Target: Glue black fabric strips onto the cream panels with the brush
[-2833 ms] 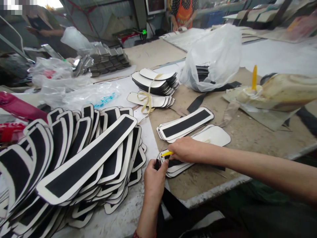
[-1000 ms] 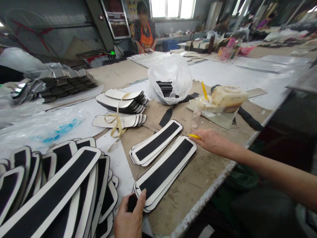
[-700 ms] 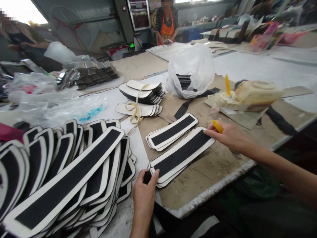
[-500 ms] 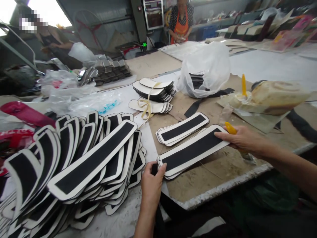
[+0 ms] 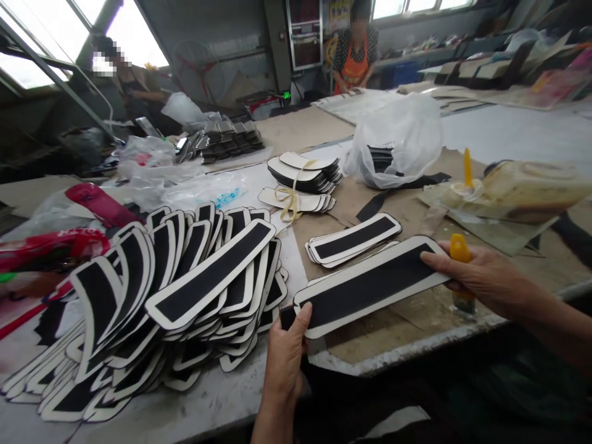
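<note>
A long white-edged strip with a black centre [image 5: 370,288] is held at both ends. My left hand [image 5: 287,345] pinches its left end, thumb on top, with a small black piece beside the fingers. At the right end, my right hand [image 5: 481,277] grips it between thumb and fingers; a yellow-handled tool [image 5: 459,248] shows by that hand, and I cannot tell if it is held. Behind the strip lies a small stack of shorter strips [image 5: 355,239]. To the left spreads a large heap of similar strips [image 5: 208,277].
A tied bundle of pieces [image 5: 303,176], a white plastic bag [image 5: 402,142] and a glue container with a yellow stick [image 5: 522,188] stand farther back. Pink and red items [image 5: 104,206] lie at the left. Two people work across the table.
The held strip has lifted off the pieces beneath it and moved slightly toward me. My right hand has shifted right with its end. The camera view has turned slightly left.
</note>
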Action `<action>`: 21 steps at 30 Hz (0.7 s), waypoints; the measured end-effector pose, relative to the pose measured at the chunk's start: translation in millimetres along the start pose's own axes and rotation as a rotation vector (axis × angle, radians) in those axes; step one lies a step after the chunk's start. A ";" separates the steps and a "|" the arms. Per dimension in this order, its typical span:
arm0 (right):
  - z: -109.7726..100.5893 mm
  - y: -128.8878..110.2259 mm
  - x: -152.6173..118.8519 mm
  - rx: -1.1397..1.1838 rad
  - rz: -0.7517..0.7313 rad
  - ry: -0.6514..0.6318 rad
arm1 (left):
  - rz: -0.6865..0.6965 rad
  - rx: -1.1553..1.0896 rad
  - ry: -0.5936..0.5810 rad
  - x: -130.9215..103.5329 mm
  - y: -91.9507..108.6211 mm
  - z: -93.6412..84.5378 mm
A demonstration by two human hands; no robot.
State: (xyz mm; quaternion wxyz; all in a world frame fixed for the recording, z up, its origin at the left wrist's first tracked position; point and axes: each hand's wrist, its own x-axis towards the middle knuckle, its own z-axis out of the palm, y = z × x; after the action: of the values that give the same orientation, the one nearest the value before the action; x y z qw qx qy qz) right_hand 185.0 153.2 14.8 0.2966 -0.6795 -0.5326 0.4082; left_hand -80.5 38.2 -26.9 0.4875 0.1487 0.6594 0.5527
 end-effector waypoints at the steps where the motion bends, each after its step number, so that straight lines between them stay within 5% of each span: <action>1: 0.7 1.4 -2.8 0.033 0.006 -0.053 | -0.021 -0.032 -0.007 -2.5 0.4 -1.5; 6: -0.1 14.2 -9.3 0.016 -0.004 -0.281 | -0.044 -0.083 -0.002 -13.2 -1.0 -7.4; 16: -4.2 20.3 -25.2 -0.150 -0.124 -0.208 | 0.000 -0.031 0.091 -27.2 -15.1 -7.0; 21: -4.9 22.9 -35.4 0.045 -0.047 -0.238 | -0.011 -0.046 0.138 -33.9 -20.1 -7.4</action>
State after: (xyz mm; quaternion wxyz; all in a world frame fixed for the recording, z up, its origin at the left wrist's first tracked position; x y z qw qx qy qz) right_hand 196.7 113.3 6.5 0.2557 -0.6068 -0.5704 0.4909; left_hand -63.3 2.0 -28.9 0.4475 0.0953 0.6792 0.5739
